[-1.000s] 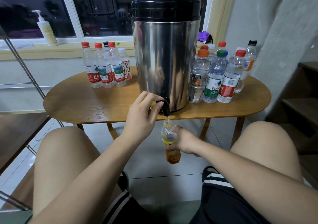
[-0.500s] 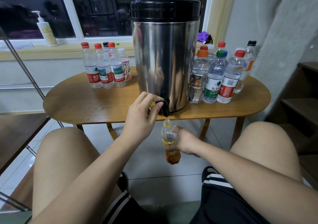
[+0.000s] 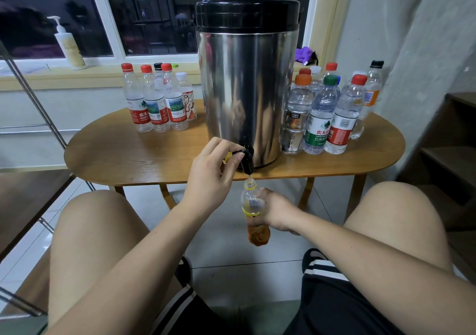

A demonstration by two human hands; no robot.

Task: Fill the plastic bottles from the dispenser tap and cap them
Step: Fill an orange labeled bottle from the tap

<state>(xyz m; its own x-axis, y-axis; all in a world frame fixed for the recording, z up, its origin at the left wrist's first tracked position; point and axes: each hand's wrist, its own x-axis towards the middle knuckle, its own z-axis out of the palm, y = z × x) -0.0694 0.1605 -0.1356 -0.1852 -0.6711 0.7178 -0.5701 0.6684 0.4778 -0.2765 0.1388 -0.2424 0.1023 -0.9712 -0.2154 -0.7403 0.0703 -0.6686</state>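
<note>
Two groups of capped bottles stand on the table (image 3: 128,159): the left group (image 3: 154,103) beside the dispenser (image 3: 244,77) and the larger right group (image 3: 324,110) on its other side. You cannot tell whether they hold clear liquid.

Your right hand (image 3: 274,212) wraps the middle of the uncapped bottle (image 3: 253,213), upright below the table edge, mouth directly beneath the tap (image 3: 247,158). Your left hand (image 3: 213,177) pinches the tap lever with curled fingers.

A yellow object (image 3: 228,157) shows between those fingers; you cannot identify it. The orange label and your fingers hide the fill level. The steel wall hides the dispenser's contents.
</note>
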